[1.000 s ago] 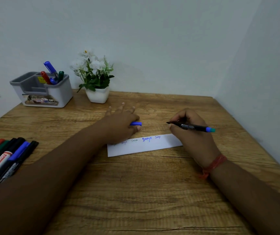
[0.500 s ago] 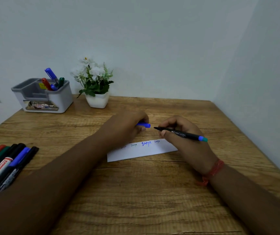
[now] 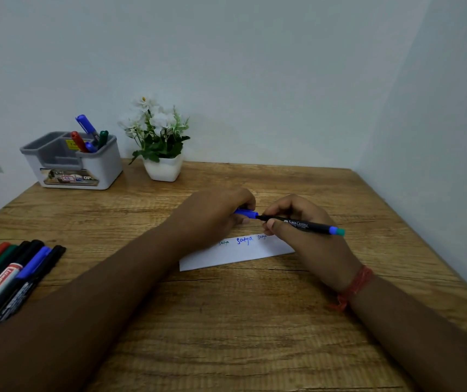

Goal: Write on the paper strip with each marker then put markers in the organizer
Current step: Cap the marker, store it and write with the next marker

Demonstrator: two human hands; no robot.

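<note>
My right hand [image 3: 305, 233] grips a thin black pen [image 3: 303, 224] with a blue end, its tip pointing left. My left hand [image 3: 215, 215] pinches the blue cap [image 3: 245, 213], and the pen's tip meets the cap's mouth. Both hands hover just above the white paper strip [image 3: 235, 256], which carries several small handwritten words. A grey-and-white organizer [image 3: 91, 168] stands at the back left with red, blue and green markers upright in it. Several more markers [image 3: 11, 278] lie in a row at the left edge.
A small white pot of white flowers [image 3: 163, 168] stands beside the organizer at the back. The wooden table [image 3: 226, 335] sits in a corner, with walls behind and on the right.
My left hand lifted off the strip with the cap and moved right. My right hand brought the pen leftwards until its tip reached the cap.
</note>
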